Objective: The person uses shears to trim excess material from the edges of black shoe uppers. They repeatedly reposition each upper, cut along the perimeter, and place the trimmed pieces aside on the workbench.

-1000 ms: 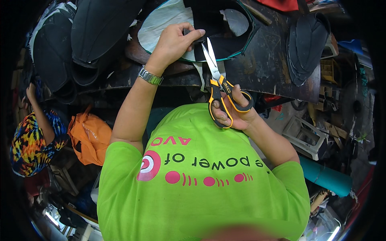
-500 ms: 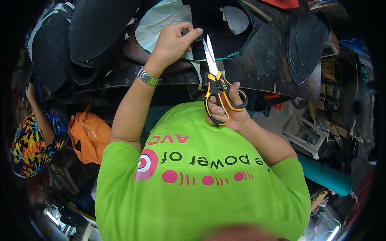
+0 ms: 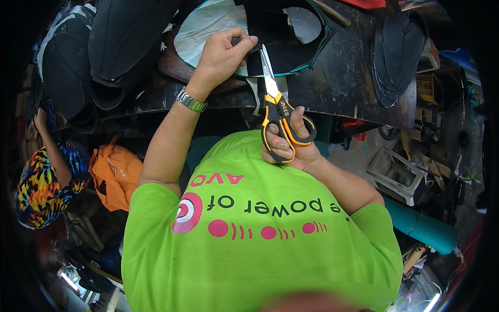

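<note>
On my feed, the scissors (image 3: 272, 96) over the table's (image 3: 353, 70) near edge show silver blades and black-and-orange handles. The table is dark brown-black; toward its far edge, an oval piece (image 3: 210, 26) pairs black with greyish white, trimmed green. The shirt (image 3: 260, 260) glows lime (pink dots across it), the bag (image 3: 115, 174) plain orange.

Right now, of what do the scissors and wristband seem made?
The scissors have shiny silver blades, likely polished steel; the black and orange handles look matte, plastic or rubber. The wristband seems metal: its silvery links glint, though which metal is unclear.
</note>
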A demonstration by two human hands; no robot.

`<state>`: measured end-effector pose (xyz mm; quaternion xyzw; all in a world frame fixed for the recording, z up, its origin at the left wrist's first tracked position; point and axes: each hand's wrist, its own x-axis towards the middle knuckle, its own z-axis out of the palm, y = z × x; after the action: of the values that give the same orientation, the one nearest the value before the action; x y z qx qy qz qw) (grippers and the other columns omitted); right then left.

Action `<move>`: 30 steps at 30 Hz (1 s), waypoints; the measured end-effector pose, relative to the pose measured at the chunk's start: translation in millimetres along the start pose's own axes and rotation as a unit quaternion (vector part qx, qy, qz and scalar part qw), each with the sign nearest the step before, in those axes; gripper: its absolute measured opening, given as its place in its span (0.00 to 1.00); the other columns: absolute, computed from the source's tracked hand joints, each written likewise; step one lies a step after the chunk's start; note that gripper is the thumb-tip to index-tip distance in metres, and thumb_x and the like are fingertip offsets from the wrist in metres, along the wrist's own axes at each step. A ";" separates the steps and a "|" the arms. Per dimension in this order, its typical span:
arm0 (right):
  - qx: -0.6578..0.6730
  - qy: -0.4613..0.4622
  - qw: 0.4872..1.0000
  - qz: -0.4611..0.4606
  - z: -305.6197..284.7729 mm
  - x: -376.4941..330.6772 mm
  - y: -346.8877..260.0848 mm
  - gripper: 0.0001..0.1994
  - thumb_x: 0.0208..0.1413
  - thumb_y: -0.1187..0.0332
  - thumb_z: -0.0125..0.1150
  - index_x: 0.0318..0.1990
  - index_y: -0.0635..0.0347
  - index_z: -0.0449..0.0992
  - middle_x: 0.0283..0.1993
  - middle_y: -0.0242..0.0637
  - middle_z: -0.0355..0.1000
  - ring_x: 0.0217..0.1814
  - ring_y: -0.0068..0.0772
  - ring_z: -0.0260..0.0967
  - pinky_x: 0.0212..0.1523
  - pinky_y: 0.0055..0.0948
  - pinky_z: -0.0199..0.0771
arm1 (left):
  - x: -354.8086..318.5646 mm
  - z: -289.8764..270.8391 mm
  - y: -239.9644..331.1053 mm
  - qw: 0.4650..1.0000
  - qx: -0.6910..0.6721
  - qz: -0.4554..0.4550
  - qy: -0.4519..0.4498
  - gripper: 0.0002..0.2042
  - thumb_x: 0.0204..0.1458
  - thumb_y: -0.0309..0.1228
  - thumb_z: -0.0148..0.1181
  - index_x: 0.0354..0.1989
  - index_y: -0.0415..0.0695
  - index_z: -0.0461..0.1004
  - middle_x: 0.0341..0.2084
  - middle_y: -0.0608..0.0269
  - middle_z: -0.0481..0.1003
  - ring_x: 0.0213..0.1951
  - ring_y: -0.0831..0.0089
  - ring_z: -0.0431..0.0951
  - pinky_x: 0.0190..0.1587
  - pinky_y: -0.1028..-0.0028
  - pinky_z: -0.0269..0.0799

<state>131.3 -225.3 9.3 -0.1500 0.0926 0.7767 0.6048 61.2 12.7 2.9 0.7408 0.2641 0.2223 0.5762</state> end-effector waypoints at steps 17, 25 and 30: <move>-0.160 0.027 0.986 -0.038 -7.0 1.7 -1.5 0.30 0.57 0.35 0.54 0.36 0.58 0.73 0.19 0.28 0.65 0.15 0.18 0.59 0.23 0.21 0.60 | -3.8 1.3 -4.4 0.993 0.046 0.109 0.010 0.14 0.58 0.37 0.63 0.28 0.37 0.76 0.15 0.67 0.69 0.18 0.83 0.63 0.22 0.76 0.59; -0.168 0.053 0.982 -0.066 -15.1 14.5 -3.1 0.27 0.55 0.38 0.62 0.39 0.56 0.73 0.20 0.30 0.68 0.15 0.19 0.61 0.27 0.24 0.67 | -2.0 -0.9 -5.5 0.988 0.112 0.104 -0.008 0.13 0.61 0.35 0.61 0.27 0.40 0.73 0.17 0.75 0.66 0.21 0.86 0.61 0.24 0.80 0.57; -0.076 0.001 0.996 -0.042 -10.7 15.9 2.7 0.29 0.53 0.35 0.61 0.38 0.57 0.73 0.19 0.28 0.66 0.16 0.19 0.59 0.29 0.26 0.67 | -3.1 1.3 -7.8 0.989 0.111 0.101 0.007 0.13 0.61 0.35 0.60 0.27 0.40 0.73 0.17 0.74 0.66 0.21 0.87 0.61 0.23 0.80 0.57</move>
<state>126.4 -214.9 -6.3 -0.2001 0.0272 0.7551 0.6238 58.6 11.3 -5.1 0.8217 0.2152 0.2534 0.4630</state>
